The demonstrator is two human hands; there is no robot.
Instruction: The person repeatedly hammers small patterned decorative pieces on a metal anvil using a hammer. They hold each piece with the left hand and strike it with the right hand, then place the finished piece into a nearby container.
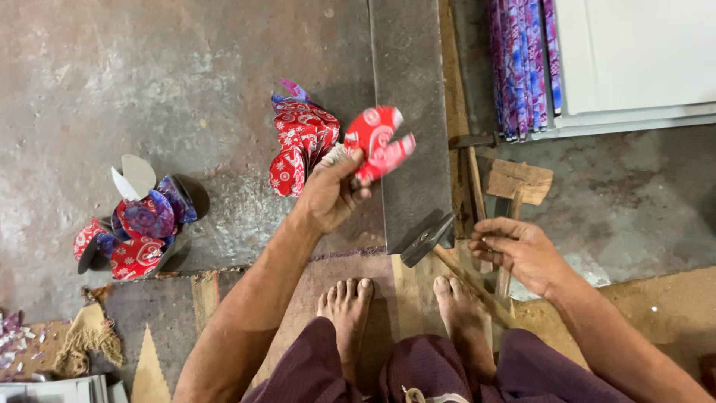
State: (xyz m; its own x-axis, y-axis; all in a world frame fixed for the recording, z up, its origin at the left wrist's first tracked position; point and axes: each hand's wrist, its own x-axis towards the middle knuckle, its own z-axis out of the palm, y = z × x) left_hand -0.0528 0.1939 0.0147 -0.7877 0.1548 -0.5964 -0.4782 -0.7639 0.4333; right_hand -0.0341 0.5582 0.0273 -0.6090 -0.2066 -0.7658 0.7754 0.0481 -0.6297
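My left hand (328,195) grips a fanned bunch of red patterned cut-outs (377,142), round pieces with white swirls, held up over the grey floor. More red pieces of the same bunch (302,142) spread out to the left of my fingers. My right hand (514,250) is curled around a thin wooden stick that runs to the dark metal head of a hammer (426,237) lying by my feet. My bare feet (347,306) rest on a brown mat.
A heap of red and purple patterned discs (142,227) lies at the left on the floor. A wooden mallet (518,183) lies beside my right hand. Rolled purple patterned sheets (522,67) and a white board (641,60) lie at the top right. Paper scraps (15,343) litter the lower left.
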